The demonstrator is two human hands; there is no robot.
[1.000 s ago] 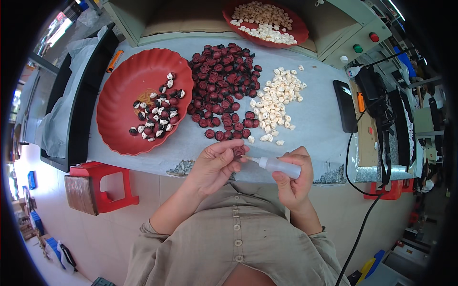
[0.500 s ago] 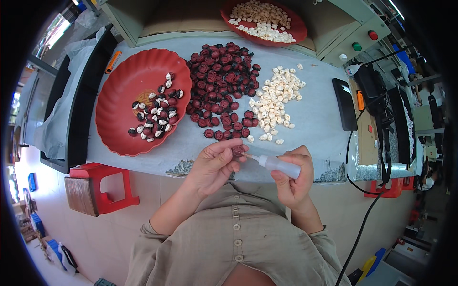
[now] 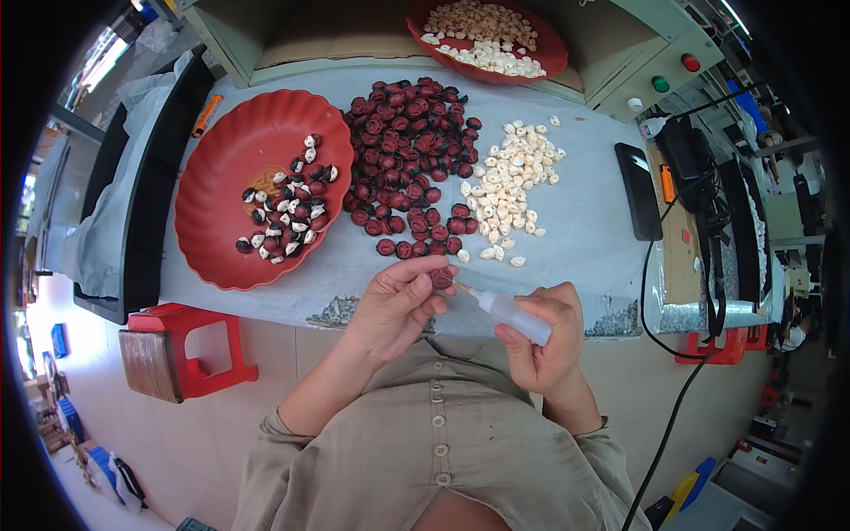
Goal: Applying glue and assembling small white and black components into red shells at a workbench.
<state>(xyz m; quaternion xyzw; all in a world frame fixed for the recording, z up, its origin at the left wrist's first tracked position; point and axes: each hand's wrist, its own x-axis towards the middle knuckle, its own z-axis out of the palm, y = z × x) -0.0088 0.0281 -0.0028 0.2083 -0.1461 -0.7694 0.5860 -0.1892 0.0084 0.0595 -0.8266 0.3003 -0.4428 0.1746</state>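
Note:
Between the fingertips of my left hand (image 3: 400, 305) is a small dark-red and black rounded piece (image 3: 441, 278). My right hand (image 3: 551, 341) grips a translucent squeeze bottle (image 3: 513, 319), tilted so that its thin nozzle points at that piece; whether the tip touches it I cannot tell. Beyond my hands lies a big heap of the same red-and-black pieces (image 3: 409, 142). Right of it is a pile of small cream-white pieces (image 3: 513, 181). In the scalloped red dish (image 3: 221, 195) on the left sit several red-and-black pieces joined with white ones (image 3: 292, 217).
A second red dish (image 3: 553, 57) of cream and tan pieces stands in the grey-green cabinet (image 3: 336, 53) at the back. On the right lie a phone (image 3: 637, 192) and black cables (image 3: 651, 292). A black tray (image 3: 150, 203) flanks the left side; a red stool (image 3: 204, 341) stands below.
My right hand has drawn the bottle slightly down and back, and the nozzle now slants more steeply. My left hand holds its piece in nearly the same spot.

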